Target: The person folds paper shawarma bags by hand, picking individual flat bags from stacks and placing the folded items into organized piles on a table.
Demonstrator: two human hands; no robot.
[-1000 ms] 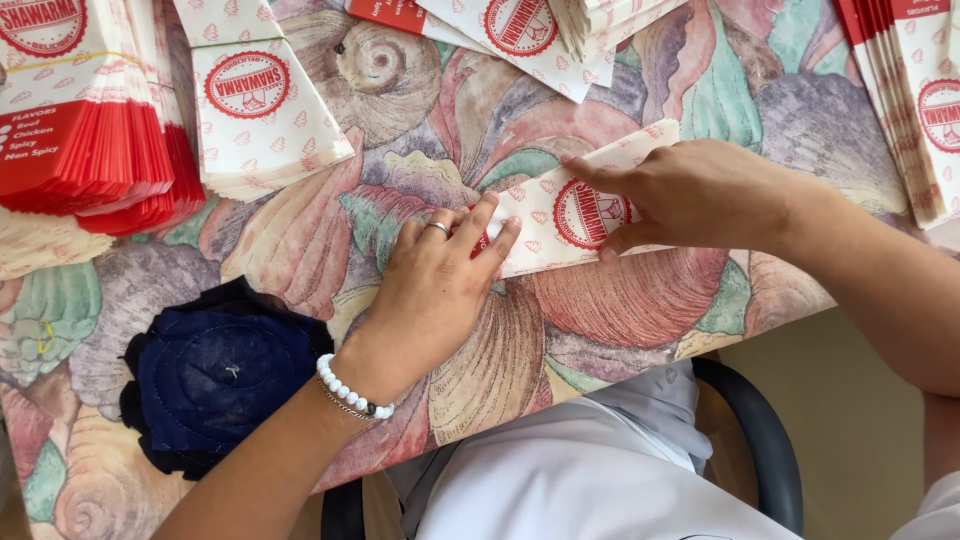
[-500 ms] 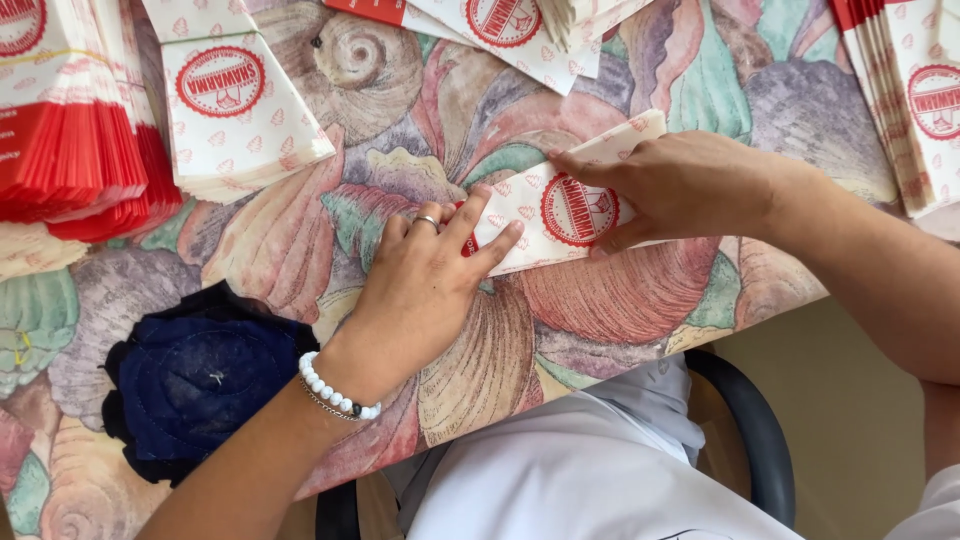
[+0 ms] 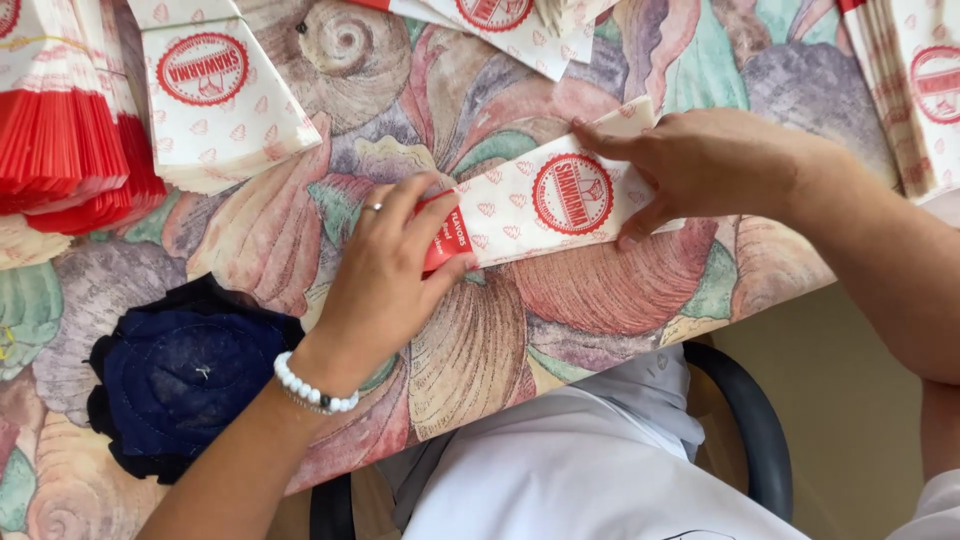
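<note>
A white paper bag (image 3: 545,205) with a round red emblem and a red end lies flat on the shell-patterned tablecloth (image 3: 560,310). My left hand (image 3: 385,275), with a ring and a white bead bracelet, pinches the bag's red end between thumb and fingers. At the other end, my right hand (image 3: 700,165) presses down on the bag, with its thumb under the lower edge.
Red-edged stacks of the same bags (image 3: 60,140) stand at the far left, one loose pile (image 3: 215,100) beside them, more at the top (image 3: 500,25) and far right (image 3: 920,90). A dark blue cloth (image 3: 185,375) lies at the front left. The table edge runs close to my lap.
The bag's red end has come out from under my left hand, which now pinches it instead of lying flat on it. The bag lies longer and flatter; the right hand stays.
</note>
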